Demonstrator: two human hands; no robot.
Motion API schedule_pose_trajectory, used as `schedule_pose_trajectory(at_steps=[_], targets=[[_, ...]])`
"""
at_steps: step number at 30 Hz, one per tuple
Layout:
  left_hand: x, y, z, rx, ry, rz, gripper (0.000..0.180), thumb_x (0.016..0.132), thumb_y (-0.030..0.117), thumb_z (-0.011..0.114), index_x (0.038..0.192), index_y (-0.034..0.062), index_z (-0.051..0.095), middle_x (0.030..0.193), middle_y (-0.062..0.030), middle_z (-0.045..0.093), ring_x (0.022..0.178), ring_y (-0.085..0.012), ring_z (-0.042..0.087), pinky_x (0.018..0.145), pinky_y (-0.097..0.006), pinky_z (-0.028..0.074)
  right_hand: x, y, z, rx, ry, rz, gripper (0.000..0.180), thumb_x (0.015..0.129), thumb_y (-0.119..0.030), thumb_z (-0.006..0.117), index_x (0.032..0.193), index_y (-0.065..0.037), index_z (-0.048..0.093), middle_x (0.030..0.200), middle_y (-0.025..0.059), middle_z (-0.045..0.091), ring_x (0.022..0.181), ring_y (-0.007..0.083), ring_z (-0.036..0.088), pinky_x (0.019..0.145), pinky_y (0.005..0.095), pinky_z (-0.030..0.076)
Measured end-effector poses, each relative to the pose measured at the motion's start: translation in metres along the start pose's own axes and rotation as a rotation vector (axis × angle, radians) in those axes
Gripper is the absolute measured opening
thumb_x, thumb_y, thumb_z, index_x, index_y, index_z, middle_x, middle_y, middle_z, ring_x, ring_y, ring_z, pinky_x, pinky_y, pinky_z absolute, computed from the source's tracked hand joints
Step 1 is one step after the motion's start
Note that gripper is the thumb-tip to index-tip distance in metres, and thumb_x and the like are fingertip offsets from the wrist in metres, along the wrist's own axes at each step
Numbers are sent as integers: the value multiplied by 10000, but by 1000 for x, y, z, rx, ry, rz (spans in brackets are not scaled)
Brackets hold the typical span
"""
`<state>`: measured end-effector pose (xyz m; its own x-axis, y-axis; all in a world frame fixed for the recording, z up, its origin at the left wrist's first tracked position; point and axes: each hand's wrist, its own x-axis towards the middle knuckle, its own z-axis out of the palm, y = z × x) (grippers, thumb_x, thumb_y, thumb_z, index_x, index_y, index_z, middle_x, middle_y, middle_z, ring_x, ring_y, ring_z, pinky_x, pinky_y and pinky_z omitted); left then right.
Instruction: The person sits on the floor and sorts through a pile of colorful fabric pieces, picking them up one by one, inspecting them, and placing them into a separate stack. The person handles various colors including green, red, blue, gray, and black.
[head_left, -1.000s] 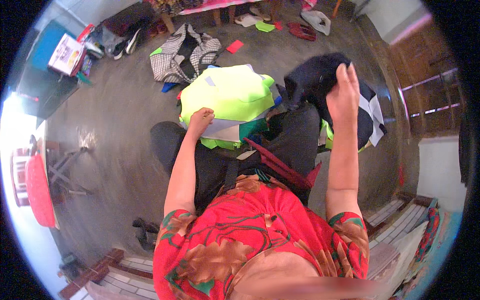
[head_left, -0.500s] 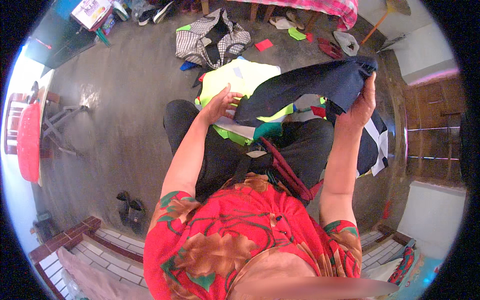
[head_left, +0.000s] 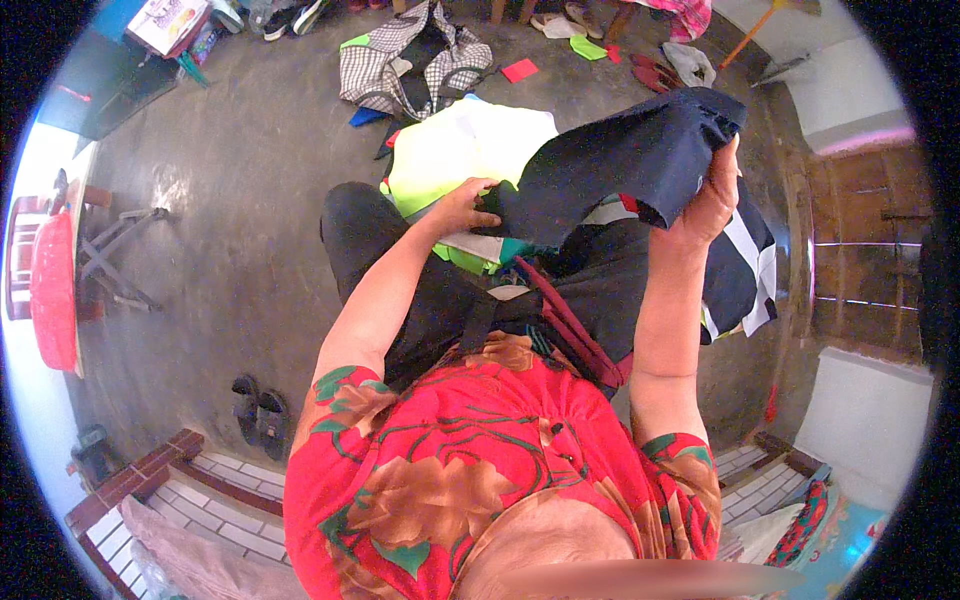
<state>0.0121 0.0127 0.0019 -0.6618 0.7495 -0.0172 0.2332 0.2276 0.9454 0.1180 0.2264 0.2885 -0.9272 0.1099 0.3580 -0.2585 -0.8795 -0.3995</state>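
A long piece of dark navy cloth (head_left: 610, 165) is stretched between my two hands, above my lap. My right hand (head_left: 708, 200) grips its raised right end, where the fabric bunches and folds over. At the lower left end, my left hand (head_left: 462, 208) has its thumb and fingers closed on the cloth's narrow tip. Just beyond my left hand lies a neon yellow piece of fabric (head_left: 470, 148), on a heap with green and grey pieces. A dark red strip of cloth (head_left: 570, 325) rests across my lap.
A checked black-and-white cloth bag (head_left: 415, 60) lies on the floor ahead, with a red scrap (head_left: 519, 70) beside it. Navy and white cloth (head_left: 740, 260) is heaped at my right. Black sandals (head_left: 260, 412) sit at lower left; a red basin (head_left: 55, 290) stands far left.
My left hand has moved right and closed on the navy cloth's end; its fingers were apart before. The right hand has shifted slightly down and left, and the cloth is spread wider.
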Motion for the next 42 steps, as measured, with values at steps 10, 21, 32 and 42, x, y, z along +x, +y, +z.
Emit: schedule_pose_trajectory(at_steps=[10, 21, 32, 42], targets=[[11, -17, 3, 158, 81, -98, 427, 612, 149, 769, 1007, 56, 634, 1040, -87, 556, 987, -247, 548, 836, -335, 437, 6, -32, -8, -202, 73, -112, 389, 909, -338, 491, 1158, -46, 551, 1146, 140, 592, 1045, 300, 572, 944, 458, 431], [-11, 60, -142, -693, 297, -360, 262, 732, 15, 671, 972, 20, 566, 836, -54, 625, 671, -128, 606, 624, -252, 510, 35, -103, -107, -610, 684, 25, 306, 878, -263, 577, 1093, -47, 577, 1045, 94, 631, 922, 231, 616, 824, 372, 493], [-4, 18, -195, -689, 656, -367, 169, 765, 50, 670, 903, 64, 573, 726, -15, 574, 505, -92, 506, 453, -236, 448, 34, -71, -236, -1222, 738, 327, 300, 837, -227, 639, 1039, -10, 597, 929, 25, 607, 824, 152, 544, 734, 284, 437], [11, 14, -189, -388, 926, -403, 393, 705, 82, 722, 1055, 49, 544, 901, -74, 597, 650, -141, 555, 522, -261, 468, 44, -64, -291, -2170, 564, 367, 344, 868, -303, 560, 1040, -7, 581, 869, 135, 642, 830, 313, 607, 759, 393, 465]])
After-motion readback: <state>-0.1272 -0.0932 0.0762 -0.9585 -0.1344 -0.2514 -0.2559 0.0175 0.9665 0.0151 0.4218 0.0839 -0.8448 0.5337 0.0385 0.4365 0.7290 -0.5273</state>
